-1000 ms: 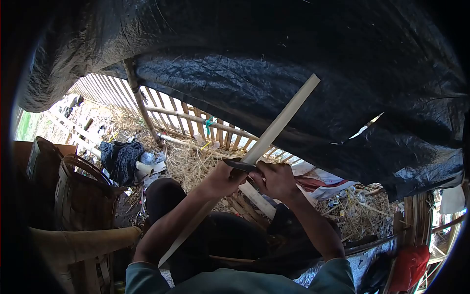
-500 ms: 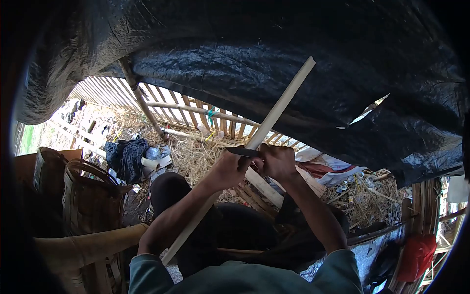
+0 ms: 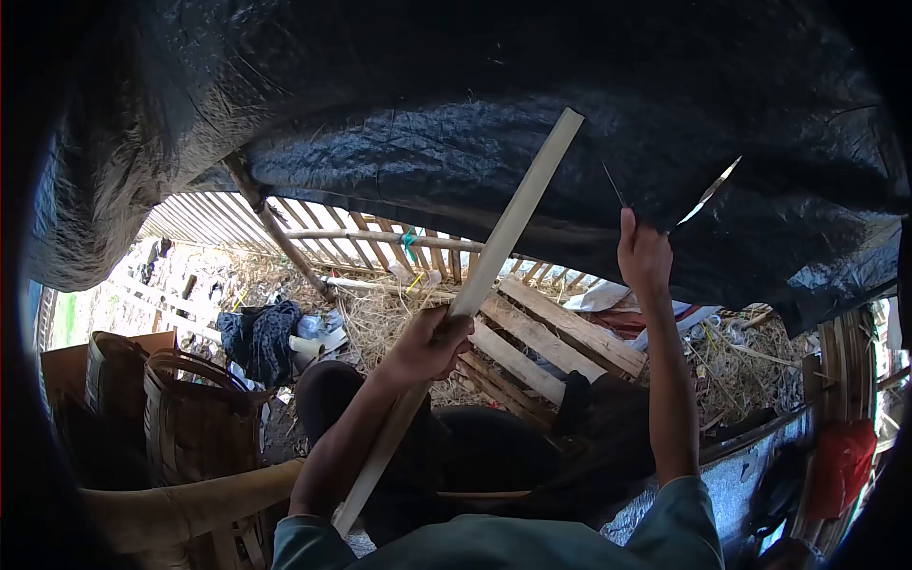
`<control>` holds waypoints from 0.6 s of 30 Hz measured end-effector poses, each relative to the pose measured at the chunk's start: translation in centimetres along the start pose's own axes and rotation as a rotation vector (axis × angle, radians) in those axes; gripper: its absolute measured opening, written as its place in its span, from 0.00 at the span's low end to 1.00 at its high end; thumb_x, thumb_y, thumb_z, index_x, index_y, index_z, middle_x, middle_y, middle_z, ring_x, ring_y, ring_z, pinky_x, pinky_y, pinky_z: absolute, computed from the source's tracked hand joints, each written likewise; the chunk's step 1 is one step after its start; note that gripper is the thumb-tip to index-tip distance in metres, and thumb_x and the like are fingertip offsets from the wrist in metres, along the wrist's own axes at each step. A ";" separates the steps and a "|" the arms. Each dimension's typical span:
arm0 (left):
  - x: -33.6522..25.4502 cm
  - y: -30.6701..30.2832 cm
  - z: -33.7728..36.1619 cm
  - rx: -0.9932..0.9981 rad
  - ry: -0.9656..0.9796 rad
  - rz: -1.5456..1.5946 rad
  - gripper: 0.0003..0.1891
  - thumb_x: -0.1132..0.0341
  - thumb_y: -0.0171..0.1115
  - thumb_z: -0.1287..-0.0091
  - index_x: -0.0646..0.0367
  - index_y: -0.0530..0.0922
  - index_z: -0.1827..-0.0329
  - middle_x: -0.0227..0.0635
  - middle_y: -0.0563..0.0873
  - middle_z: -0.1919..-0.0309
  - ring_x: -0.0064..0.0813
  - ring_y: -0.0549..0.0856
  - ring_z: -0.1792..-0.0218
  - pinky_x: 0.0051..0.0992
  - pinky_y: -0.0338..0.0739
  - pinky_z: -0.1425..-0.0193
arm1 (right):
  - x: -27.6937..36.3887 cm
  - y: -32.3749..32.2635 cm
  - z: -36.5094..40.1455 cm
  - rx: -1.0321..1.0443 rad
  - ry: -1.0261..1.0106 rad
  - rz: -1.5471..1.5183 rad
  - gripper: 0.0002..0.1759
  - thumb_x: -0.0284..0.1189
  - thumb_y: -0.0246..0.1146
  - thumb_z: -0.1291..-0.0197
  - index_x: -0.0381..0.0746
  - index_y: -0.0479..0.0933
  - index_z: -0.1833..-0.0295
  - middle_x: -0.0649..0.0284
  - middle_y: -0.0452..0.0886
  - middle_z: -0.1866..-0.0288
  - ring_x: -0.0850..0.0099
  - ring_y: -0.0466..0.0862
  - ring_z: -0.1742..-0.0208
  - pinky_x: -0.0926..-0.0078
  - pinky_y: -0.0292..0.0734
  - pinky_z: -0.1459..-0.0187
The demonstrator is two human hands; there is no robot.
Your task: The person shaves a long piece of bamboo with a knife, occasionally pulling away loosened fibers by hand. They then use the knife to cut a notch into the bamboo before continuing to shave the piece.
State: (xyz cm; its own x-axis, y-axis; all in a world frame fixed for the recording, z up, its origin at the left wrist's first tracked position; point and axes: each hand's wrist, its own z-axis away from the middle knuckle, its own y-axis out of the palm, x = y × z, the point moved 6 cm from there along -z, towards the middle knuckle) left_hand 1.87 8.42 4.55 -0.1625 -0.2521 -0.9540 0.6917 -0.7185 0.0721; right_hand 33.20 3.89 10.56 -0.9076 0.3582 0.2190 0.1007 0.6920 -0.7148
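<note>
A long pale strip, which looks like split bamboo (image 3: 518, 214), slants from beside my left forearm up to the dark sheet. My left hand (image 3: 429, 344) is wrapped around its middle. Off to the right and raised, my right hand (image 3: 646, 252) is closed on a knife (image 3: 614, 183). The thin blade points up and slightly left, seen nearly edge-on; the handle is hidden in my fist. A gap separates the knife from the strip.
Black plastic sheeting (image 3: 380, 142) hangs overhead and in front. Woven baskets (image 3: 195, 408) and a thick bamboo pole (image 3: 199, 503) are at left. Wooden planks (image 3: 560, 332) lie on straw ahead. A slatted fence (image 3: 370, 237) stands behind. A red bag (image 3: 841, 465) is at right.
My right hand has moved away from the strip, up and to the right, carrying the knife. My left hand still grips the strip, slightly lower in view.
</note>
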 end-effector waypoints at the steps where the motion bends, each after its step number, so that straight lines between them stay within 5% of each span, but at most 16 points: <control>1: 0.0 0.1 0.1 -0.022 -0.018 -0.018 0.12 0.63 0.50 0.27 0.59 0.69 0.68 0.24 0.67 0.84 0.14 0.65 0.90 0.20 0.58 0.89 | 1.2 -0.1 -0.1 0.052 0.000 -0.075 0.24 0.45 0.54 0.32 0.38 0.75 0.75 0.52 0.78 0.83 0.48 0.82 0.77 0.52 0.78 0.76; 5: -1.0 0.9 -0.2 0.037 0.045 -0.007 0.14 0.61 0.50 0.27 0.63 0.72 0.67 0.27 0.70 0.86 0.16 0.68 0.91 0.20 0.64 0.88 | 7.0 -0.8 1.6 0.191 -0.179 -0.304 0.20 0.40 0.54 0.32 0.36 0.75 0.72 0.50 0.76 0.81 0.47 0.80 0.77 0.54 0.75 0.74; 6: -0.2 0.4 -0.6 0.090 0.041 0.004 0.11 0.66 0.53 0.28 0.67 0.73 0.62 0.33 0.80 0.78 0.19 0.77 0.85 0.21 0.69 0.85 | 8.1 -0.5 2.2 0.236 -0.214 -0.337 0.19 0.39 0.56 0.33 0.37 0.75 0.72 0.52 0.76 0.82 0.49 0.79 0.77 0.56 0.75 0.75; 9: 0.0 0.4 -0.8 0.075 0.051 0.021 0.12 0.66 0.55 0.29 0.70 0.75 0.58 0.37 0.84 0.73 0.21 0.82 0.78 0.21 0.77 0.75 | 10.9 -0.2 3.8 0.287 -0.301 -0.421 0.16 0.38 0.59 0.35 0.37 0.76 0.71 0.55 0.76 0.82 0.53 0.80 0.77 0.58 0.75 0.74; 10: -0.4 -0.1 -1.3 0.145 0.061 -0.122 0.13 0.67 0.58 0.31 0.72 0.76 0.54 0.40 0.86 0.67 0.25 0.86 0.69 0.23 0.82 0.64 | 11.3 0.3 4.4 0.283 -0.311 -0.441 0.16 0.38 0.59 0.35 0.37 0.77 0.70 0.55 0.76 0.81 0.53 0.80 0.77 0.58 0.75 0.74; 15: -2.7 0.6 -1.6 0.232 0.050 -0.083 0.16 0.67 0.59 0.31 0.71 0.73 0.47 0.40 0.85 0.60 0.29 0.87 0.62 0.25 0.84 0.59 | 12.2 1.9 5.5 0.328 -0.337 -0.500 0.15 0.38 0.58 0.35 0.36 0.78 0.66 0.55 0.78 0.80 0.54 0.81 0.77 0.59 0.76 0.72; 18: -4.2 0.9 -2.0 0.209 0.003 -0.087 0.17 0.64 0.59 0.30 0.70 0.73 0.46 0.40 0.85 0.61 0.29 0.87 0.65 0.27 0.85 0.61 | 12.4 2.5 5.7 0.421 -0.312 -0.452 0.23 0.47 0.54 0.33 0.36 0.79 0.61 0.56 0.80 0.80 0.58 0.84 0.77 0.61 0.81 0.70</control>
State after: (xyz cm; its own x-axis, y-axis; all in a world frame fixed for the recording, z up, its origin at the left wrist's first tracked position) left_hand 4.56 10.09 8.06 -0.2133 -0.1816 -0.9600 0.5146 -0.8561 0.0477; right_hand 19.91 6.49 7.68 -0.9044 -0.1491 0.3999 -0.4248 0.4057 -0.8093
